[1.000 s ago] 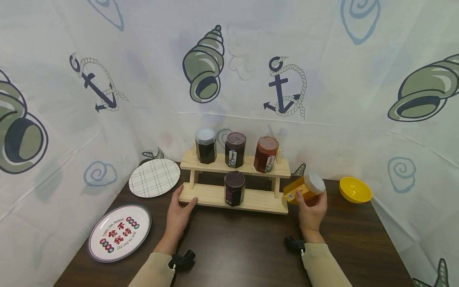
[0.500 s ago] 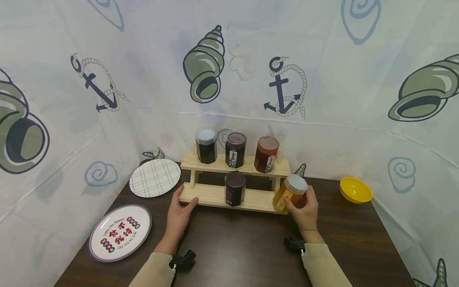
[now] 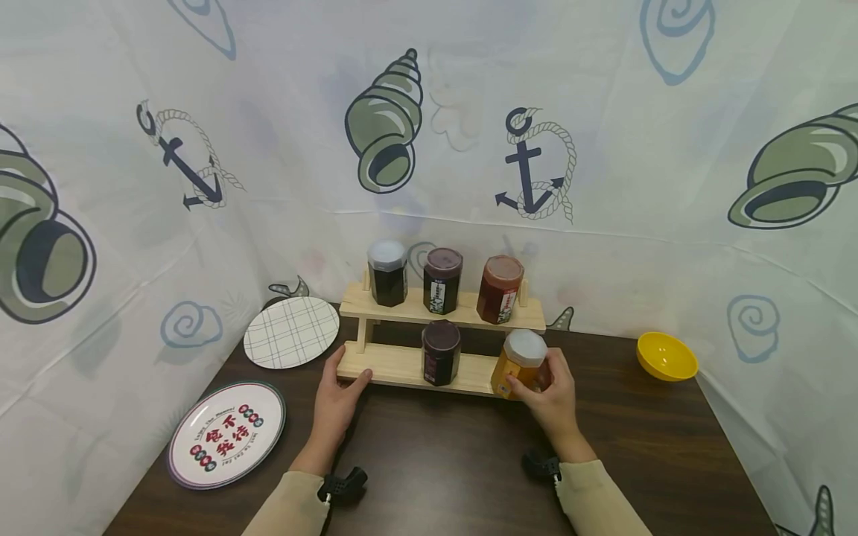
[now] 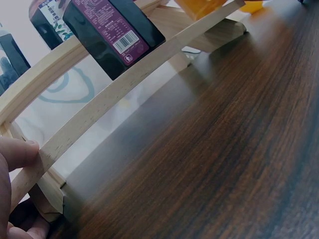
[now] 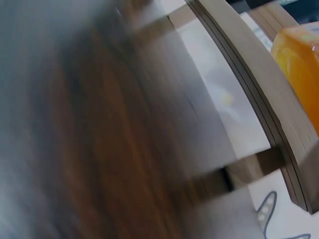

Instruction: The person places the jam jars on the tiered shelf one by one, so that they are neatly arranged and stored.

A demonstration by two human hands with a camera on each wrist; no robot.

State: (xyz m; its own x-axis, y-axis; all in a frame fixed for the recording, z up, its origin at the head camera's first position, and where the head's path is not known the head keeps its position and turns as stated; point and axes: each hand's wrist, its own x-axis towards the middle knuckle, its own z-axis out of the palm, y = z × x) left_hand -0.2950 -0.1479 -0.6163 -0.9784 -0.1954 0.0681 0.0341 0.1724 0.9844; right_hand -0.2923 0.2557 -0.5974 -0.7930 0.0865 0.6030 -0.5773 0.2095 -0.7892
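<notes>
My left hand [image 3: 337, 406] grips the left end of a two-tier wooden rack [image 3: 392, 366]; in the left wrist view the thumb [image 4: 19, 152] lies against the board, with fingers below it. At the right end of the lower shelf, my right hand [image 3: 555, 402] holds an orange jar [image 3: 515, 365] with a white lid, nearly upright. The right wrist view shows only the jar's orange side [image 5: 299, 64], at the shelf. A dark jar with a purple label [image 3: 440, 353] stands mid-shelf. Above are a white-lidded dark jar [image 3: 387, 274], a purple-lidded jar [image 3: 442, 281] and a red-brown jar [image 3: 500, 290].
Left of the rack lie a checked white plate [image 3: 291, 333] and, nearer, a white plate with red lettering [image 3: 228, 435]. A yellow bowl [image 3: 666, 357] sits at the back right of the dark wooden table [image 3: 442, 461]. A printed curtain [image 3: 281, 149] hangs behind and along the sides.
My right hand has carried the orange jar leftward from beside the rack over the lower shelf's right end, and the jar has turned from tilted to nearly upright. The left hand stays put.
</notes>
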